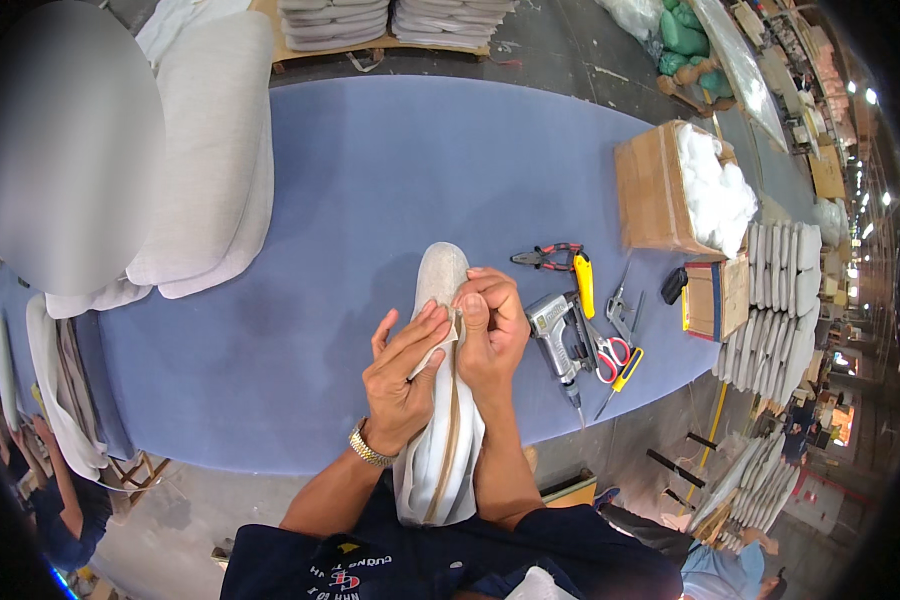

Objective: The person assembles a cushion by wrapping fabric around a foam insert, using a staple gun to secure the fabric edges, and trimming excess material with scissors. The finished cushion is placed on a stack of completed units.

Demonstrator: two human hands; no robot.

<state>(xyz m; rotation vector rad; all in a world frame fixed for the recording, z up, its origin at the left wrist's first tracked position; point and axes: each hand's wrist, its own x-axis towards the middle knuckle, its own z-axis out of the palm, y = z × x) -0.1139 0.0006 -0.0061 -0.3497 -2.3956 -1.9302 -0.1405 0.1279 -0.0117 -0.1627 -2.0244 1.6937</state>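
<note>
A long, light grey cushion [442, 268] stands on its narrow edge between my hands, one end against my body. A brownish zipper [450, 420] runs along its upturned side, with pale filling showing beside it. My left hand [402, 385] grips the cover's fabric near the far end, its thumb under a folded flap and its fingers over the top. My right hand [492, 335] is closed on the cover's other side, thumb on top near the zipper's end. Whether its fingertips hold the zipper's pull is hidden.
On the blue table [350, 170], right of my hands, lie pliers [545, 257], a staple gun [560, 335], scissors [610, 358] and a screwdriver [625, 372]. A cardboard box [655, 190] of white stuffing stands beyond. Grey cushions [205, 150] are stacked at the left.
</note>
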